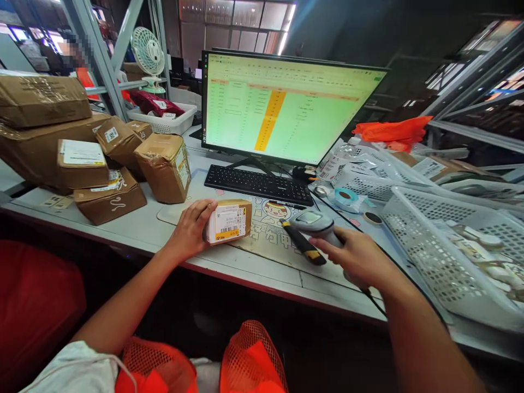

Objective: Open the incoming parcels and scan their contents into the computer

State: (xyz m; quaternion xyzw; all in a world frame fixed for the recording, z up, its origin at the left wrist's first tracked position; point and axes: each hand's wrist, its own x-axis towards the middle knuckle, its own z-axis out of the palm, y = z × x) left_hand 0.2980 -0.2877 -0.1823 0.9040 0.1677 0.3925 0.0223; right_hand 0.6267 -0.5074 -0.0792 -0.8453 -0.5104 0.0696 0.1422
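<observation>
My left hand grips a small cardboard box by its left end, near the front edge of the table. The box's shipping label, white with an orange strip, faces me. My right hand is wrapped round the handle of a grey barcode scanner, whose head points left towards the box, with a gap between them. Under the scanner, a black and yellow utility knife lies on the cartoon-printed desk mat.
A black keyboard sits before a monitor showing a spreadsheet. Several cardboard parcels are piled at the left. White plastic baskets stand at the right, beside tape rolls. A fan stands behind, and a person is further back.
</observation>
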